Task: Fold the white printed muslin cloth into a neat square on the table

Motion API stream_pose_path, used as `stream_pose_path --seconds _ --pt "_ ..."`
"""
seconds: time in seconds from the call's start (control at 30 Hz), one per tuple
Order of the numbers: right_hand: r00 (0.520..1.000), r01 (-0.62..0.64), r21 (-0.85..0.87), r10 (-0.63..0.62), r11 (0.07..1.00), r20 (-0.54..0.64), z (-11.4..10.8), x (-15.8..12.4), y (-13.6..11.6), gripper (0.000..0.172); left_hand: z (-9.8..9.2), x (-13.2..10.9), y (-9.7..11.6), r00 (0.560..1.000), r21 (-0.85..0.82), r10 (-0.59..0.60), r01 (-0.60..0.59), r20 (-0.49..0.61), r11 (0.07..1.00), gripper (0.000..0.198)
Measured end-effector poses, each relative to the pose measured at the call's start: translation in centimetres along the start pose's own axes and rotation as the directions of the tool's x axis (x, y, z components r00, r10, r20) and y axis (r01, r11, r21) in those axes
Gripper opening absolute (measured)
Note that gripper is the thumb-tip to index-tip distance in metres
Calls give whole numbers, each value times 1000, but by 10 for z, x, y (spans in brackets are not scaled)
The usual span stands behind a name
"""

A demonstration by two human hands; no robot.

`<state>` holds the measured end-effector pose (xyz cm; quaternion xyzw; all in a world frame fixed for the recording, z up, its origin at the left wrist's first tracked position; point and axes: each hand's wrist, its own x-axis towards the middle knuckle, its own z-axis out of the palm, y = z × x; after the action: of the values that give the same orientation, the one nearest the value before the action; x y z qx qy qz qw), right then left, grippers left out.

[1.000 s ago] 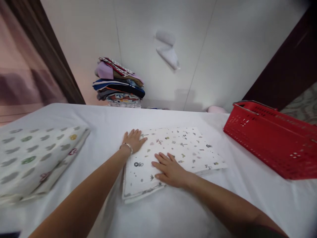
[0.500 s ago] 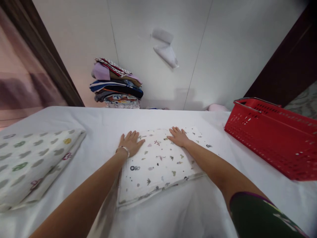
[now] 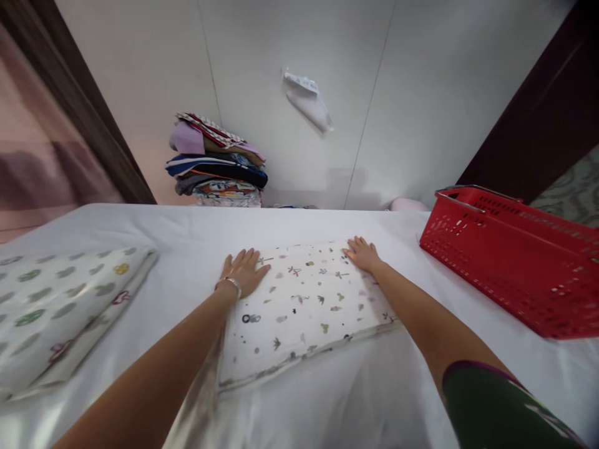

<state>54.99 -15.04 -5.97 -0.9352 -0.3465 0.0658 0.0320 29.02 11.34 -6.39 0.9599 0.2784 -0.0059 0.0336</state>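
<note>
A folded white cloth (image 3: 299, 305) printed with small plants, animals and shapes lies flat in front of me, its folded layers showing along the near edge. My left hand (image 3: 243, 272), with a bracelet at the wrist, rests open on the cloth's far left corner, fingers spread. Across from it, my right hand (image 3: 362, 254) lies open on the far right corner, fingers pointing away from me. Neither hand grips anything; both press flat from above.
White sheeting (image 3: 210, 227) covers the surface. To the left lies another folded cloth (image 3: 70, 305) with grey, green and yellow shapes. A red perforated basket (image 3: 510, 262) with metal handles stands right. Behind the far edge rises a stack of folded clothes (image 3: 218, 162) against the wall.
My right hand has slid to the right across the printed cloth, from its upper middle to the far right corner. My left hand stays at the left corner. The view has shifted slightly.
</note>
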Motion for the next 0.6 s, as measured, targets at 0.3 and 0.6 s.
stream_pose_path --seconds 0.3,0.6 --pt "997 -14 -71 9 997 -75 21 -95 62 60 -1 -3 -1 999 -24 35 -34 2 999 68" --pt "987 43 -59 -51 997 -150 58 -102 98 66 -28 -51 35 999 -103 42 -44 -24 994 71"
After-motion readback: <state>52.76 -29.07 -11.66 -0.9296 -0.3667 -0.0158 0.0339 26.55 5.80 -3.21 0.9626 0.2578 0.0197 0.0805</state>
